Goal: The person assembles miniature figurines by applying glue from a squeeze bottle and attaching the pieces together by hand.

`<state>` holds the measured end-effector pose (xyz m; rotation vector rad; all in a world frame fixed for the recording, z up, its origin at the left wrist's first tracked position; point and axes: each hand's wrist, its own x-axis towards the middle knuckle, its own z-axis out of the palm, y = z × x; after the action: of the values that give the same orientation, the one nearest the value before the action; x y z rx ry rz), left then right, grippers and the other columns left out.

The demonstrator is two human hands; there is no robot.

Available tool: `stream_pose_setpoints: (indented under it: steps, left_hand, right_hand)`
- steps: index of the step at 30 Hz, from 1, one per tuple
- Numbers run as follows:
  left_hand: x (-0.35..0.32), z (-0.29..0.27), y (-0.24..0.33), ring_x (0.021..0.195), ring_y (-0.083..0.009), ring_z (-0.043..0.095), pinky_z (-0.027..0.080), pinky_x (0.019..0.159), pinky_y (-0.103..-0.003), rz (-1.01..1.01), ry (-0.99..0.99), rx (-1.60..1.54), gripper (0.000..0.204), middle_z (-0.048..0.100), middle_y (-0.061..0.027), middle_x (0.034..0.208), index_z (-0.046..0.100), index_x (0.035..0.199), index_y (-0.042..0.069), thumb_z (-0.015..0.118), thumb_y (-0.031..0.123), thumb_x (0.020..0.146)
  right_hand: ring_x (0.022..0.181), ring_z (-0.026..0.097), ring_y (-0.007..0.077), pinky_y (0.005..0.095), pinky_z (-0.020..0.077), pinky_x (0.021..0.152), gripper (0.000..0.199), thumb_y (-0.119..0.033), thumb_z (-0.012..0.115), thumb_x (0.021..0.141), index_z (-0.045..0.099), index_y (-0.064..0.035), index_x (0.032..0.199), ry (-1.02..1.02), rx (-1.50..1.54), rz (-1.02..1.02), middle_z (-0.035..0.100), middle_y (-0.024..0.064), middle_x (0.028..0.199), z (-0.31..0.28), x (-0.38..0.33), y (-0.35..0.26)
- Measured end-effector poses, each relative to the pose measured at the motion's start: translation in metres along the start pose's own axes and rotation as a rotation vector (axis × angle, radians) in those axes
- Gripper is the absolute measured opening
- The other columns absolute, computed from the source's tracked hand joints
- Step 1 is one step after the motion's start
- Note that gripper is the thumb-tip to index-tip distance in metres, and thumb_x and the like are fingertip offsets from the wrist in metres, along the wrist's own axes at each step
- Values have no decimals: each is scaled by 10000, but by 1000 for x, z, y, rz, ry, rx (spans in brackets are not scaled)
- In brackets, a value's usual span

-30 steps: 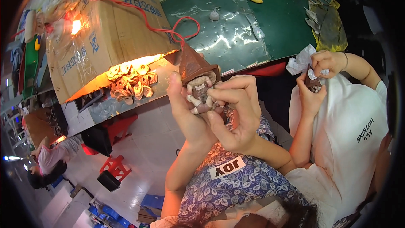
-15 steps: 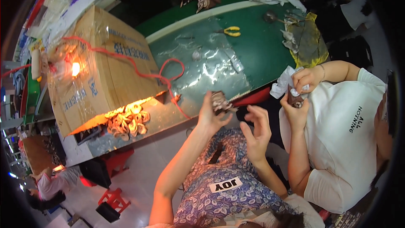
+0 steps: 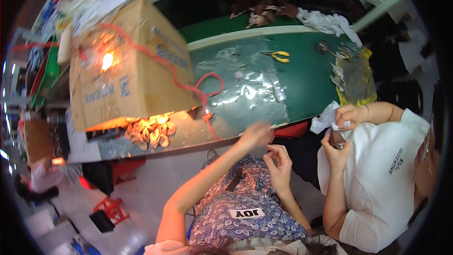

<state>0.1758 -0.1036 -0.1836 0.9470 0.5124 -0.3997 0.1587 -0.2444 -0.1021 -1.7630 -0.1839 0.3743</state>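
My left hand (image 3: 258, 134) is smeared by motion at the front edge of the green-topped table (image 3: 302, 85). Whether it holds anything cannot be made out. To its lower right, my right hand (image 3: 280, 165) hovers over my patterned apron (image 3: 255, 189), fingers apart and holding nothing. A heap of curled brown pieces (image 3: 150, 131), lit orange, lies under the open lower edge of a cardboard box (image 3: 160, 75), left of my left hand. Red cord (image 3: 177, 78) runs across the box and loops down onto the table.
At my right, a person in a white shirt (image 3: 373, 170) holds a brown piece (image 3: 337, 139) and white cloth (image 3: 325, 118). Yellow-handled pliers (image 3: 279, 56) and a yellow-edged sheet (image 3: 356, 80) lie on the table. A lamp (image 3: 107, 60) glows by the box. Red stools (image 3: 111, 210) stand on the floor.
My left hand has moved right and slightly down, and the crumpled brown piece it held no longer shows. My right hand is a little lower. The view has shifted.
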Motion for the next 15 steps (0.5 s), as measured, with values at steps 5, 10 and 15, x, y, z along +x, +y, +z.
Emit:
stream_pose_setpoints:
  steps: [5, 10, 15]
  left_hand:
    - [-177, -62, -104, 1178, -387, 427, 361, 962, -479, -396, 311, 1102, 541, 544, -168, 1179, 516, 1198, 58, 509, 450, 825]
    - [-245, -78, -175, 1146, -367, 469, 407, 922, -447, 234, 186, 1013, 420, 544, -231, 1150, 551, 1133, 18, 431, 340, 893]
    - [-275, -80, -80, 817, -381, 621, 481, 793, -422, -125, 58, 808, 357, 628, -254, 883, 561, 1124, 15, 453, 267, 896]
  right_hand:
    - [747, 520, 60, 202, 427, 717, 246, -18, 617, 801, 585, 20, 1042, -334, -139, 63, 592, 22, 901, 38, 26, 7]
    - [773, 541, 67, 209, 443, 724, 215, -17, 606, 818, 595, 23, 1029, -560, -219, 84, 599, 37, 914, 94, 24, 6]
    - [805, 550, 67, 227, 457, 726, 247, -26, 613, 830, 543, 8, 1065, -702, -291, -78, 584, 34, 927, 178, -5, 7]
